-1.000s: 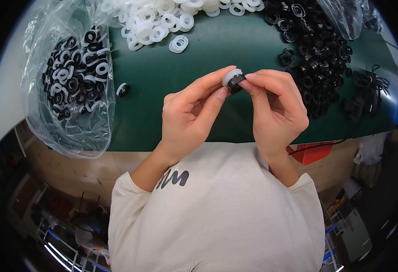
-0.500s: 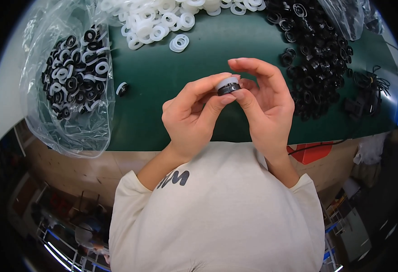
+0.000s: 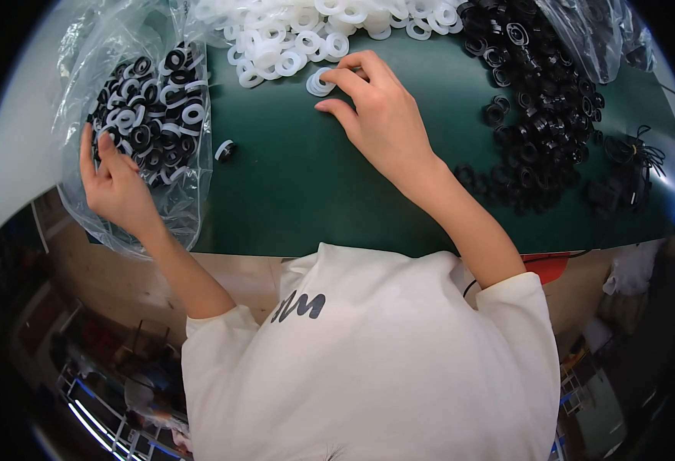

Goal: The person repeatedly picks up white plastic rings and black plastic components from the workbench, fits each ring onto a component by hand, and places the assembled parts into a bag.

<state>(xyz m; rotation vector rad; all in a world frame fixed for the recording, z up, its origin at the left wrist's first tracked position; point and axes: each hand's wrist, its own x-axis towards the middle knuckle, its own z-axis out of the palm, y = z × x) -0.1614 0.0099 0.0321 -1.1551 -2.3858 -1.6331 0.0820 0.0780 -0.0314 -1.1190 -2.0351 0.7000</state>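
At the left, my left hand reaches over the clear plastic bag, thumb and forefinger apart beside a heap of black caps with white rings fitted on them. I see nothing held between those fingers. My right hand stretches to a small stack of white rings near the table's far middle. Its forefinger tip is at the stack's right edge and the thumb is lower, apart from it, so the hand is open. One black cap with a white ring lies alone beside the bag.
A large pile of white rings spreads along the far edge of the green table. Loose black caps are heaped at the right, near a coiled black cable. Another clear plastic bag sits at the far right.
My hands have parted from a black cap with a white ring that both held. The left went left to the bag, the right forward to the white ring stack.
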